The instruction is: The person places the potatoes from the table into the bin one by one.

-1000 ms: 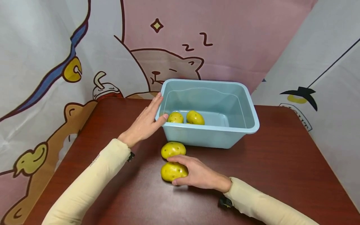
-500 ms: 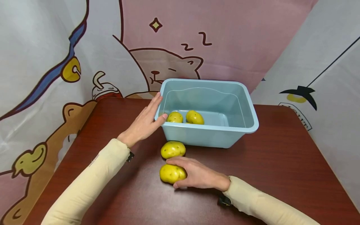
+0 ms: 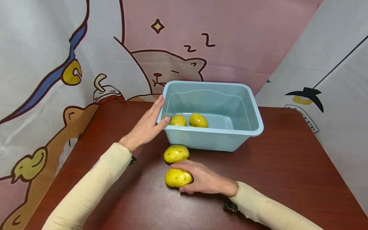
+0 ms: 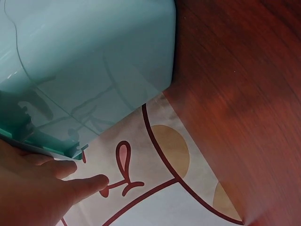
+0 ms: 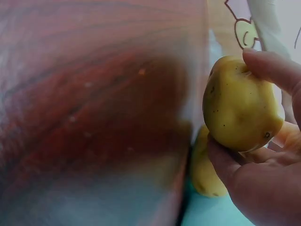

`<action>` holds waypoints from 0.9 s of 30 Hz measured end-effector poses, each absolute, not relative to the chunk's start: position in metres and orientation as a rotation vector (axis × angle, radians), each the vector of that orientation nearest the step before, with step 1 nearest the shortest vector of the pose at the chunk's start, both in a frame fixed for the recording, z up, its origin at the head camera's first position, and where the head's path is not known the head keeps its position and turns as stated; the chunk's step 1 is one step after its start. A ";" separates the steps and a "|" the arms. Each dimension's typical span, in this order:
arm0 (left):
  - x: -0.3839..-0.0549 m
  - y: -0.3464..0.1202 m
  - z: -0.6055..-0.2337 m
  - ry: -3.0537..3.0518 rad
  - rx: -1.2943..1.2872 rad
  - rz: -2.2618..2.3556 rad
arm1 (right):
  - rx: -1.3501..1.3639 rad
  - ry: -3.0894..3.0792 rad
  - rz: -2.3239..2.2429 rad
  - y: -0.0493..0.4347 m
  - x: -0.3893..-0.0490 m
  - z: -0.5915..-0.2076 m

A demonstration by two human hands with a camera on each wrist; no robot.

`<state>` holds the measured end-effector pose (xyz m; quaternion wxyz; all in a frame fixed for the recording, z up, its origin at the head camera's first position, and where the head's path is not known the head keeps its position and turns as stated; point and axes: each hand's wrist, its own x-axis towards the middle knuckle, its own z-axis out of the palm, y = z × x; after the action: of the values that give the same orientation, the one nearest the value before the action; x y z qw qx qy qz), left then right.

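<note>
My right hand point(image 3: 201, 177) grips a yellow potato point(image 3: 178, 178) from its right side, low over the table in front of the bin. Thumb and fingers pinch this potato point(image 5: 242, 103) in the right wrist view. Just behind it lies a second potato point(image 3: 176, 153), close to the front wall of a light blue plastic bin point(image 3: 212, 140). My left hand point(image 3: 145, 127) rests with straight fingers against the bin's left rim. Inside the bin sit a potato point(image 3: 178, 120) on the left and another potato point(image 3: 198, 120) beside it; the front wall partly hides what lies there.
The dark red-brown table point(image 3: 273, 179) carries the bin near its back edge. A printed cloth point(image 3: 235, 38) with cartoon animals hangs behind and around the table.
My right hand and its potato have shifted slightly toward the table's front, widening the gap to the second potato. My left hand stays on the bin's rim.
</note>
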<state>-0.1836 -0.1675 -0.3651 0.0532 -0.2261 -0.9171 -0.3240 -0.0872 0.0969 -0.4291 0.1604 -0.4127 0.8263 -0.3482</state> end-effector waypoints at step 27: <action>-0.182 -0.167 -0.365 -2.776 -0.689 -1.001 | -1.025 2.504 -1.269 0.135 -0.082 -0.351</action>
<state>-0.1824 -0.1673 -0.3645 0.0558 -0.2272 -0.9146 -0.3298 -0.0818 0.1350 -0.3513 0.0766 -0.3419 0.8354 -0.4235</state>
